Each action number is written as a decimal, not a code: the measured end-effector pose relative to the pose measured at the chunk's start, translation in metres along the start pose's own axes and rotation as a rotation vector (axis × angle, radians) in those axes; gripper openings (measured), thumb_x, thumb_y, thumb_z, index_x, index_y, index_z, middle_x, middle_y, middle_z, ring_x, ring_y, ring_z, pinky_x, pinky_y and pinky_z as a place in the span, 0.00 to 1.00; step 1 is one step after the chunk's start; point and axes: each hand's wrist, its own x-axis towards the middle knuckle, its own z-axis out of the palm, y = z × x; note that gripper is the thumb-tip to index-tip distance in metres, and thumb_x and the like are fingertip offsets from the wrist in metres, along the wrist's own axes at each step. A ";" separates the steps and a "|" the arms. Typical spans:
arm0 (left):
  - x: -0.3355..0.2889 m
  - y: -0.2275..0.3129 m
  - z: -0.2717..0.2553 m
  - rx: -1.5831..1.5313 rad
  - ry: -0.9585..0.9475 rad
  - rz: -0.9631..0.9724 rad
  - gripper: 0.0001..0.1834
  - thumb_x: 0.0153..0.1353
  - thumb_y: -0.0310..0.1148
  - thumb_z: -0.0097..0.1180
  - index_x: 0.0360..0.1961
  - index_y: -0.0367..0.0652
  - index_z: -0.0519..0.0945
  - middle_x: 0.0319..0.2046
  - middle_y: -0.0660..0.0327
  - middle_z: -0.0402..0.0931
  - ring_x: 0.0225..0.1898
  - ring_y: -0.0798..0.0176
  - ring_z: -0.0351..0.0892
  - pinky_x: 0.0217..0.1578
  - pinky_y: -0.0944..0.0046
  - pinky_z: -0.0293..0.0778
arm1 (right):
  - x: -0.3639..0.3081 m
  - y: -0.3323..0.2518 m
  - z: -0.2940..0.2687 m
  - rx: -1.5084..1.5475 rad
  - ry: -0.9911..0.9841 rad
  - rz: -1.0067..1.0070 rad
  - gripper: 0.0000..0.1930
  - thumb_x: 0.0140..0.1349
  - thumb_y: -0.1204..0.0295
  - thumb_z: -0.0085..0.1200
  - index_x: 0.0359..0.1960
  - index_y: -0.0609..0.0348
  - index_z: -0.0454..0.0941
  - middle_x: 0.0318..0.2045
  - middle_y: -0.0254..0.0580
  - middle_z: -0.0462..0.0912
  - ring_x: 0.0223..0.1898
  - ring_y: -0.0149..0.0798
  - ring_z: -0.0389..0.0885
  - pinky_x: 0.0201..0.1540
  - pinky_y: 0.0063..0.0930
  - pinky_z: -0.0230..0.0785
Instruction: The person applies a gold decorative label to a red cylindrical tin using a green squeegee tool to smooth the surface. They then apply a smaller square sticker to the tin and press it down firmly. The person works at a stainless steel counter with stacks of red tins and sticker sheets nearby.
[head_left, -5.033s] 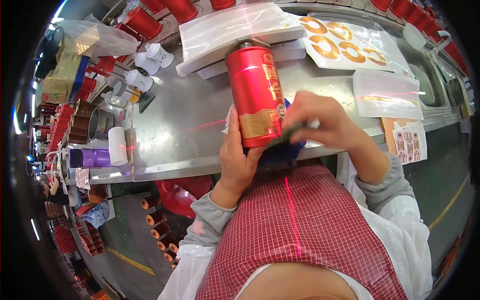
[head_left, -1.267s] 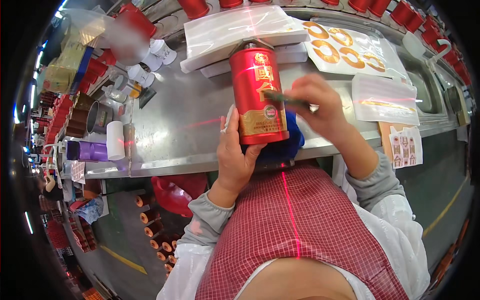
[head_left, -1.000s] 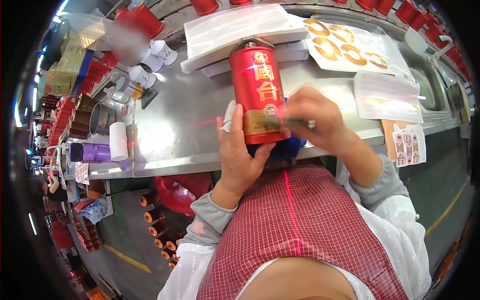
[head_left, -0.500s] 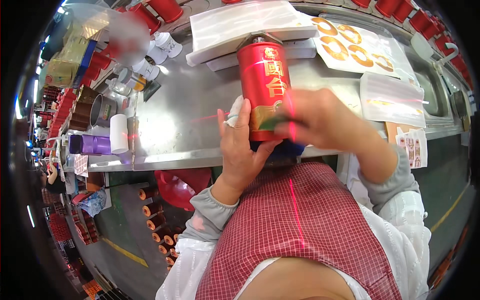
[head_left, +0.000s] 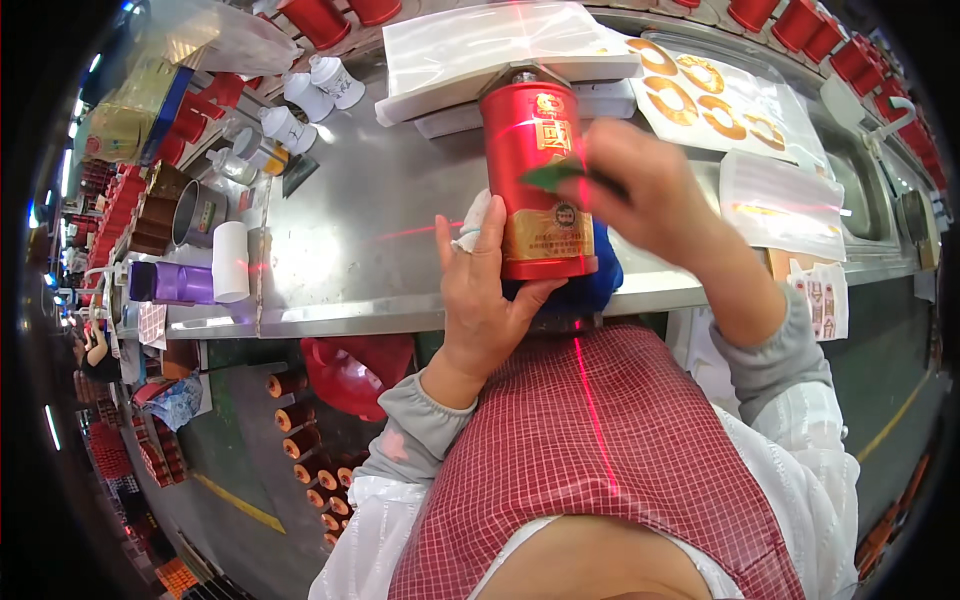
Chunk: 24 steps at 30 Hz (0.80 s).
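A red cylindrical bottle point(head_left: 527, 215) with gold characters and a gold label near its base lies with its neck pointing away from me. The neck end rests against a white-covered stand point(head_left: 500, 45). My left hand point(head_left: 480, 270) grips the bottle's lower left side, thumb under the base; white wrapping covers a fingertip. My right hand point(head_left: 645, 185), slightly blurred, is closed on a small green scraper point(head_left: 548, 176). The scraper's blade lies over the middle of the bottle, across the gold characters. Under the bottle's base shows a blue cloth point(head_left: 606, 262).
Sheets of gold ring-shaped stickers point(head_left: 720, 100) lie at the right, with another sticker sheet point(head_left: 782, 205) nearer. A sink point(head_left: 868, 190) is beyond. On the left stand white bottles point(head_left: 338, 82), a grey cup point(head_left: 200, 214) and a white roll point(head_left: 231, 262). A red stool point(head_left: 355, 375) is below the metal table point(head_left: 350, 255).
My right hand has moved the green scraper up the bottle, from the gold label toward the characters, uncovering the label. My left hand keeps its hold on the bottle.
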 end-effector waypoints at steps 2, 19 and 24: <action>-0.003 -0.002 0.002 -0.016 -0.009 -0.006 0.49 0.54 0.52 0.65 0.67 0.31 0.59 0.52 0.45 0.75 0.54 0.44 0.75 0.65 0.31 0.48 | -0.014 -0.022 -0.002 0.161 -0.152 -0.197 0.11 0.50 0.74 0.64 0.34 0.58 0.77 0.31 0.43 0.78 0.34 0.50 0.78 0.34 0.37 0.71; -0.018 -0.008 0.005 -0.215 -0.089 -0.166 0.45 0.62 0.52 0.56 0.68 0.29 0.55 0.61 0.41 0.67 0.63 0.40 0.68 0.68 0.39 0.47 | -0.030 0.001 -0.004 0.377 -0.040 0.011 0.11 0.51 0.76 0.65 0.36 0.59 0.80 0.30 0.41 0.78 0.33 0.44 0.77 0.35 0.31 0.70; -0.019 -0.004 0.007 -0.158 -0.010 -0.141 0.38 0.65 0.47 0.56 0.66 0.30 0.61 0.59 0.43 0.71 0.62 0.40 0.68 0.68 0.38 0.44 | -0.045 -0.001 0.002 0.389 -0.040 -0.047 0.08 0.54 0.75 0.63 0.36 0.59 0.81 0.29 0.39 0.78 0.32 0.41 0.77 0.34 0.29 0.69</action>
